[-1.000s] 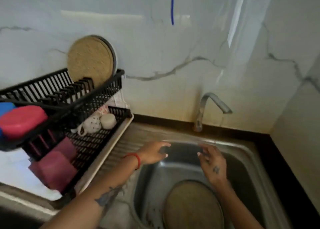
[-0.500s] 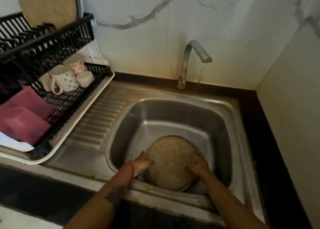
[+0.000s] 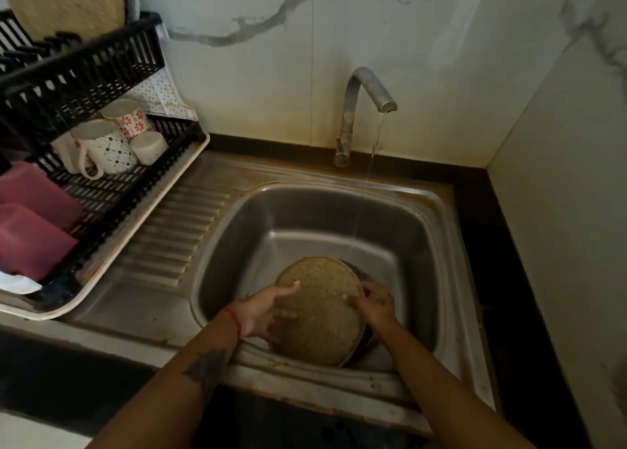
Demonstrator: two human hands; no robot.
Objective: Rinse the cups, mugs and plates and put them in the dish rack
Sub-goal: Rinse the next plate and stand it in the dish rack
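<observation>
A round speckled tan plate (image 3: 322, 309) sits tilted at the near side of the steel sink (image 3: 424, 245). My left hand (image 3: 268, 313) grips its left rim, thumb on top. At its right rim, my right hand (image 3: 375, 304) holds the edge with curled fingers. A dark plate edge (image 3: 360, 274) shows just behind it. The tap (image 3: 364, 89) runs a thin stream into the basin, beyond the plate. In the black dish rack (image 3: 84, 68) at the left, a matching tan plate (image 3: 68, 0) stands upright on the top tier and three mugs (image 3: 115, 143) lie on the lower tier.
Two pink containers (image 3: 34, 221) lie on the rack's lower tier at the left. The rack stands on a white drip tray (image 3: 142, 224) beside the ribbed drainboard (image 3: 176, 231). Marble walls close in behind and on the right.
Both hands dropped from mid-air into the sink and took hold of the tan plate, then tilted it up. The camera view tipped downward. Water now runs from the tap.
</observation>
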